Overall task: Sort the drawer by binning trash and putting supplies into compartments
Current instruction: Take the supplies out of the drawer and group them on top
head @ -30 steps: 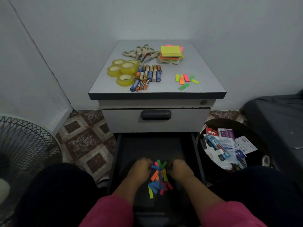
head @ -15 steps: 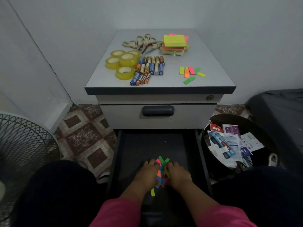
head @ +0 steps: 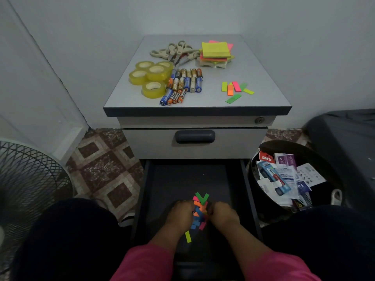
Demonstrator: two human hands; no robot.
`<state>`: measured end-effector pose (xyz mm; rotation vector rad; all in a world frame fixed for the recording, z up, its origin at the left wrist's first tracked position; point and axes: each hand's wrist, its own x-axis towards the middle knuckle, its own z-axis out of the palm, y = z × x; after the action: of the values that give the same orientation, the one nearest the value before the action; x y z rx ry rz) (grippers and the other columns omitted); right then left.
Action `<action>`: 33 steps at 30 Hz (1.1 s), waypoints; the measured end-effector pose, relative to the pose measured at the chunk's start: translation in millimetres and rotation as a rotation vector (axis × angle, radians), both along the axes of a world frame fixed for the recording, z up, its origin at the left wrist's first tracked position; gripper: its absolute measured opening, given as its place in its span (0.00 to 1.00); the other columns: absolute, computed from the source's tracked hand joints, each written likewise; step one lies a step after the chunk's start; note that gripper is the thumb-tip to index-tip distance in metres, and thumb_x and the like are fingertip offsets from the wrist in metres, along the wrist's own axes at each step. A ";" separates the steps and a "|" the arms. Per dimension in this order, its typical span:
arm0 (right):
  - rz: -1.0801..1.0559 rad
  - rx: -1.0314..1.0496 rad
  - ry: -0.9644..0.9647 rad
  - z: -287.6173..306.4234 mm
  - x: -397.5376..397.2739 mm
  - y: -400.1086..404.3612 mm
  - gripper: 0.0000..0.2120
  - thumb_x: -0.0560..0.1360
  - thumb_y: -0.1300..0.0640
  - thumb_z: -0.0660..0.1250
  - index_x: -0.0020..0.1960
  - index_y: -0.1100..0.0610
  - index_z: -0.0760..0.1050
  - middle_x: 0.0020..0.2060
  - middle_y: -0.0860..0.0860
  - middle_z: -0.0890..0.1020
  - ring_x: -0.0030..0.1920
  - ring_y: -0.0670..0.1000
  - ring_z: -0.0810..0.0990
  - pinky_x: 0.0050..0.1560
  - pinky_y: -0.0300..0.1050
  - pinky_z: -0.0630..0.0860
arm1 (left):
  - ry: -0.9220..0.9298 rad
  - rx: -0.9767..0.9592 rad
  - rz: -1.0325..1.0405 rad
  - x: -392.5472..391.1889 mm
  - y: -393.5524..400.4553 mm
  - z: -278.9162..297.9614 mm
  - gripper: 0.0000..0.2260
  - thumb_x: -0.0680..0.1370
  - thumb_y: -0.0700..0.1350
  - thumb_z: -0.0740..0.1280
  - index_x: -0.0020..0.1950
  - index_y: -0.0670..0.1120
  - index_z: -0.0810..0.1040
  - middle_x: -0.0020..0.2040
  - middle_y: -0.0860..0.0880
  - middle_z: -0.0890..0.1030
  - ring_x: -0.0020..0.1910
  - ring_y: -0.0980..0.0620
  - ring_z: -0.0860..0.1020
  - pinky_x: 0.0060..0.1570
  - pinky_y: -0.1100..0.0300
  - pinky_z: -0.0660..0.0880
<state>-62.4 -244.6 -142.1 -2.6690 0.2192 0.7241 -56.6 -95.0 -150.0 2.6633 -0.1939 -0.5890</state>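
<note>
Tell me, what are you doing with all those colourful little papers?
A person is scooping a pile of colourful sticky flags together in the open bottom drawer, left hand and right hand pressing in from either side. One yellow-green flag lies loose nearby. On the cabinet top sit tape rolls, batteries, scissors, sticky notes and more flags. The bin holds wrappers.
</note>
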 end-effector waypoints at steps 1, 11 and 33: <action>-0.032 0.012 0.007 1.3 0.2 0.1 0.10 0.77 0.51 0.62 0.52 0.52 0.80 0.53 0.52 0.82 0.54 0.53 0.80 0.53 0.44 0.75 | 0.005 0.015 0.004 0.8 -0.7 1.5 0.11 0.76 0.38 0.63 0.56 0.42 0.78 0.56 0.43 0.78 0.56 0.45 0.77 0.54 0.55 0.74; -0.188 0.161 0.035 6.3 2.9 -6.0 0.12 0.78 0.47 0.60 0.50 0.52 0.79 0.46 0.51 0.81 0.47 0.51 0.80 0.52 0.48 0.78 | 0.087 -0.041 0.147 4.6 -2.2 9.1 0.09 0.80 0.43 0.62 0.56 0.44 0.80 0.53 0.45 0.80 0.52 0.49 0.79 0.55 0.55 0.77; -0.394 0.590 -1.130 201.4 37.2 -11.3 0.09 0.79 0.50 0.63 0.52 0.52 0.79 0.43 0.48 0.80 0.45 0.46 0.76 0.42 0.39 0.72 | -0.815 -0.871 0.312 28.7 -47.6 201.9 0.08 0.77 0.39 0.68 0.55 0.43 0.82 0.44 0.52 0.79 0.46 0.54 0.78 0.46 0.63 0.74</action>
<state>-25.2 -255.8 59.3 -1.9755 0.1648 -0.7437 -27.9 -142.6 52.0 1.8546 -0.1897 0.5901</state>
